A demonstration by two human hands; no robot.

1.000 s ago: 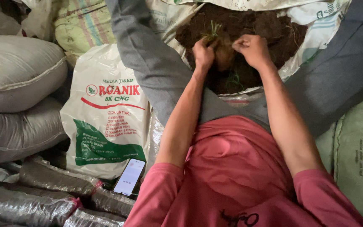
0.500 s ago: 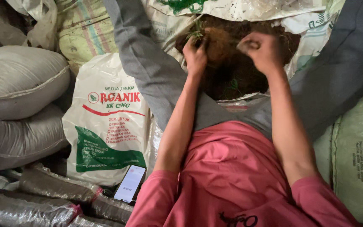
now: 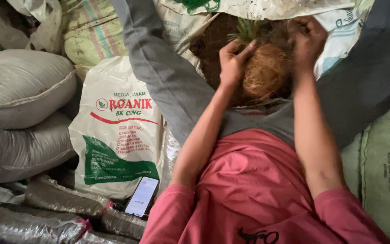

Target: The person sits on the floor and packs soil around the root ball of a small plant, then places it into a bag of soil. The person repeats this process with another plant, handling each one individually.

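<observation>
My left hand (image 3: 232,63) grips the left side of a round ball of orange-brown coconut fibre (image 3: 266,74) with a small green plant (image 3: 247,30) sticking out of its top. My right hand (image 3: 307,40) closes over the ball's upper right side. The ball sits over an open white sack (image 3: 335,27) filled with dark brown soil (image 3: 211,49), between my grey-trousered legs. My forearms reach forward from pink sleeves.
A white and green printed bag (image 3: 118,135) stands at the left. A lit phone (image 3: 141,196) lies below it on silvery filled bags (image 3: 46,212). Grey stuffed sacks (image 3: 21,90) pile at far left, a pale green sack (image 3: 380,171) at right.
Both hands have lifted the fibre ball up out of the soil and toward me; it now shows clearly between them. The view has shifted closer.
</observation>
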